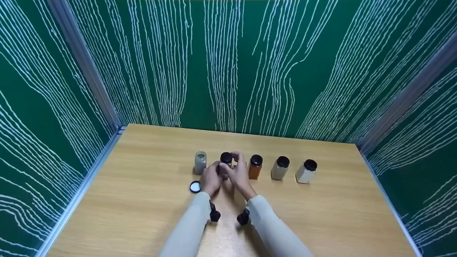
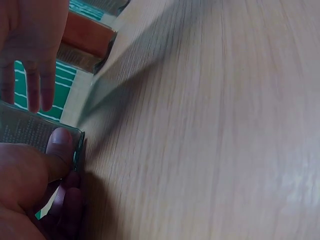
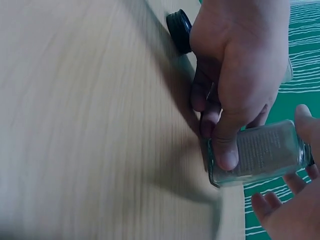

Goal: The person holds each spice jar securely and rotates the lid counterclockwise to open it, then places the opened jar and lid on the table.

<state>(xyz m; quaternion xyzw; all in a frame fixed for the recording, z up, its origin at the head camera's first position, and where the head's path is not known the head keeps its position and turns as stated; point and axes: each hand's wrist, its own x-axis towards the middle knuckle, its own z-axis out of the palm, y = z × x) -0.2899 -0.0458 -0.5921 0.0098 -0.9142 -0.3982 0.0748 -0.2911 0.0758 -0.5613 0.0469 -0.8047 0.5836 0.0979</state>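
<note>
A square glass jar (image 3: 267, 150) with printed text and a black lid (image 1: 226, 157) stands on the table, its contents hard to make out. My left hand (image 1: 211, 180) grips it low down, the thumb pressed on one face near the base. Around the lid end, my right hand (image 1: 240, 175) has its fingers spread; its thumb is at the jar's upper part, while in the right wrist view the other fingers look apart from the glass. Left of the hands is a lidless jar (image 1: 200, 163), with a loose black lid (image 1: 195, 186) lying white side up before it.
To the right stand a jar with orange-brown contents (image 1: 255, 168), a jar with greyish contents (image 1: 280, 168) and a jar with white contents (image 1: 305, 172), all black-lidded. Green walls (image 1: 196, 71) with white lines enclose the wooden table (image 1: 142, 214) at the back and sides.
</note>
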